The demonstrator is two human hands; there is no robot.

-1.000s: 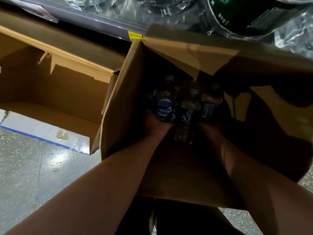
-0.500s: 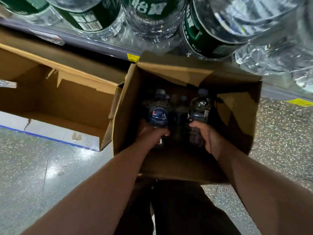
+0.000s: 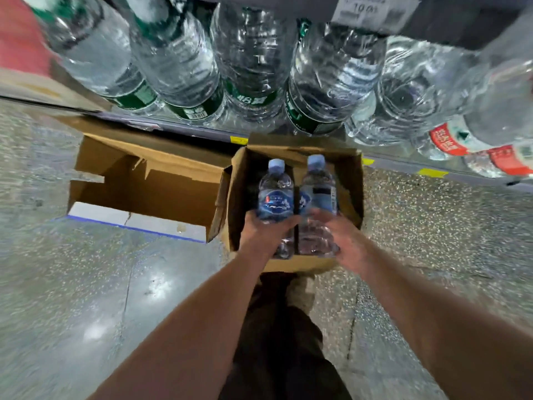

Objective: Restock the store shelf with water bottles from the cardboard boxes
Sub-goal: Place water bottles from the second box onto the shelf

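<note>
Head view, looking down: a speckled floor [image 3: 86,284] fills the lower frame, and across the top a shelf [image 3: 403,166] carries a row of large water bottles [image 3: 253,53]. Below it, two open cardboard boxes sit side by side, the wider box [image 3: 161,189] at left and the smaller box [image 3: 239,192] at centre. Over the smaller box, the left hand [image 3: 265,235] grips the blue-labelled left bottle [image 3: 275,194] upright, and the blurred right hand [image 3: 346,241] curls round the right bottle [image 3: 318,192] just beside it.
</note>
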